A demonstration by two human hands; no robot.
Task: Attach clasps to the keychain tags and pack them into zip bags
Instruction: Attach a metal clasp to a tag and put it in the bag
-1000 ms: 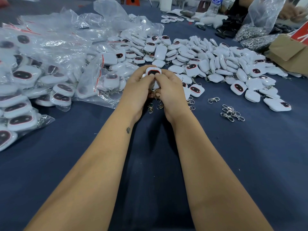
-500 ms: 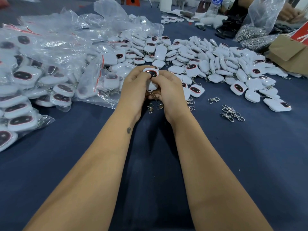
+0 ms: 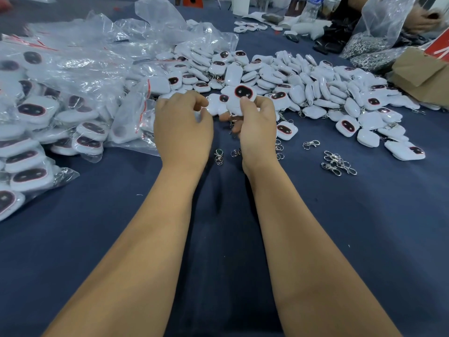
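My right hand (image 3: 257,127) grips a white keychain tag (image 3: 241,94) with a dark, red-rimmed oval face, held upright above the blue cloth. A bit of metal shows under its fingers. My left hand (image 3: 182,127) hovers just left of the tag, apart from it, fingers loosely curled with nothing visible in them. Loose silver clasps (image 3: 339,164) lie on the cloth to the right, and a single clasp (image 3: 218,155) lies between my wrists. A big pile of loose tags (image 3: 315,88) spreads behind my hands. Filled zip bags (image 3: 73,105) are heaped on the left.
Empty clear bags (image 3: 170,27) lie at the back left. A cardboard box (image 3: 422,74) and a clear bag of metal clasps (image 3: 369,45) stand at the back right, where another person's hand (image 3: 422,18) works. Blue cloth (image 3: 364,239) covers the table.
Both hands held the tag together before. My left hand has let go and moved left, while my right hand has lifted the tag slightly right and turned its face toward me.
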